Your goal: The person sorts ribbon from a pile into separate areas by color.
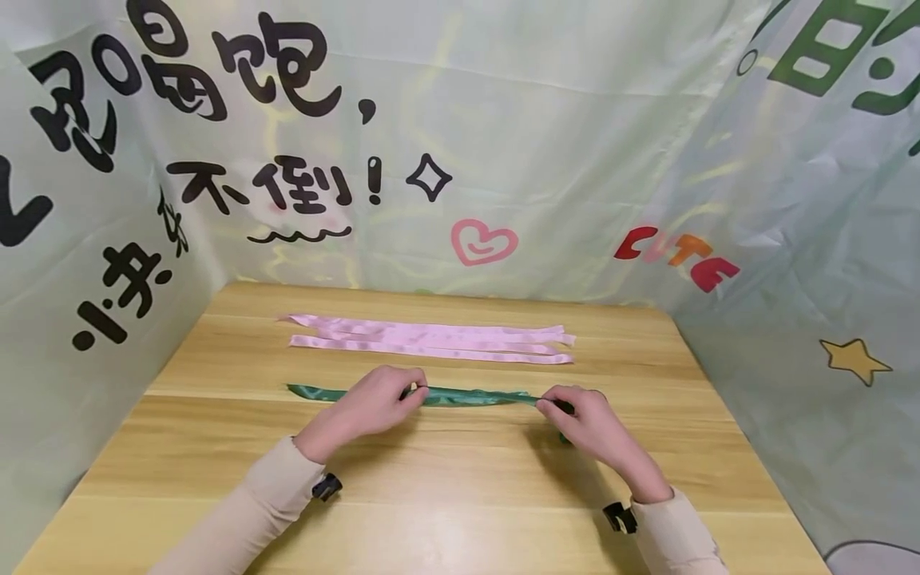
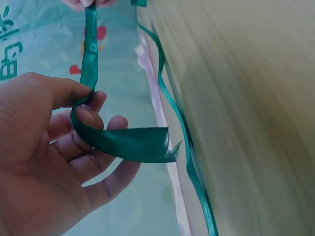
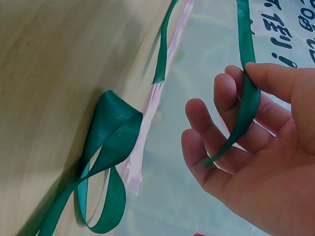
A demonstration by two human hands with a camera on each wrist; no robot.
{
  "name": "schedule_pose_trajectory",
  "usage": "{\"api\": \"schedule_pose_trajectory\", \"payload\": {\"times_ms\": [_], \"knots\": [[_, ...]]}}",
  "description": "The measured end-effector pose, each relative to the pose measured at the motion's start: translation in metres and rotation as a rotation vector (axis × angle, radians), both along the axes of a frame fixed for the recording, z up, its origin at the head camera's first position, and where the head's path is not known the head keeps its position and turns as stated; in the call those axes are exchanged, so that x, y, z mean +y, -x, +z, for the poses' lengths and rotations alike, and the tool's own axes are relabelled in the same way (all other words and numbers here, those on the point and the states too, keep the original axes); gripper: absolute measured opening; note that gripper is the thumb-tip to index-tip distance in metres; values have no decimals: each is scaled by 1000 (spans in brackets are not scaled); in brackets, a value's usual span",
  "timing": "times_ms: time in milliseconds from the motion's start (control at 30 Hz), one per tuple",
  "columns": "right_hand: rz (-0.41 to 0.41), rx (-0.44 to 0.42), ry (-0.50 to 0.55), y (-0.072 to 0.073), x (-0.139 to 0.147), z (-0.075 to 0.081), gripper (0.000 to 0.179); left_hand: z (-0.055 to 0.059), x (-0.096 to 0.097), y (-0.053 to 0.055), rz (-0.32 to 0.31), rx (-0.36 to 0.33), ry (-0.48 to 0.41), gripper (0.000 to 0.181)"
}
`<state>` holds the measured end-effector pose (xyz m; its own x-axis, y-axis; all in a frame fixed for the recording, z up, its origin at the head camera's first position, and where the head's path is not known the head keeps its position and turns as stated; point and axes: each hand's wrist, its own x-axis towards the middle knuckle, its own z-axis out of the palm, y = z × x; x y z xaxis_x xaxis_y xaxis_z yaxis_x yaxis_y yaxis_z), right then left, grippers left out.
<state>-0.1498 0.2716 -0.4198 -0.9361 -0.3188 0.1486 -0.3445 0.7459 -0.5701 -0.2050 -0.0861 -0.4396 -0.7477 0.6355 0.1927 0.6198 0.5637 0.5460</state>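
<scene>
A green satin ribbon [image 2: 90,61] is stretched between my two hands above the table. My left hand [image 1: 370,402] pinches it near one end between thumb and forefinger, and the frayed end curls down over the other fingers in the left wrist view. On the opposite side my right hand [image 1: 591,423] pinches it the same way, its short tail [image 3: 248,105] lying across the fingers. More green ribbon [image 1: 307,393] lies along the table behind my hands. Looped green ribbon [image 3: 115,130] shows beside my right hand in the right wrist view; whether it joins another piece I cannot tell.
Several pink ribbons [image 1: 431,337] lie side by side across the back of the wooden table [image 1: 446,495]. Printed cloth [image 1: 575,144] hangs behind the table and along both sides. Black straps [image 1: 620,517] with small devices sit at my wrists.
</scene>
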Motion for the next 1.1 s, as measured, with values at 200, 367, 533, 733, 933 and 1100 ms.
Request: {"api": "schedule_pose_trajectory", "payload": {"times_ms": [200, 367, 533, 733, 933, 1100], "knots": [[10, -14, -15, 4, -3, 2, 18, -1, -20, 0, 57, -1, 6, 16], [10, -38, -16, 7, -6, 2, 18, -2, -36, 0, 108, 5, 3, 13], [9, -62, -17, 10, -8, 1, 19, -1, -53, 0, 158, 36, 10, 11], [13, -66, -27, 12, -11, -1, 18, -4, -73, -2, 217, 56, 19, 9], [16, -74, -35, 14, -14, -5, 18, -7, -90, -6, 253, 41, 15, 7], [8, -74, -31, 15, -15, -8, 17, -8, -103, -8, 306, 36, 29, 8]]}}
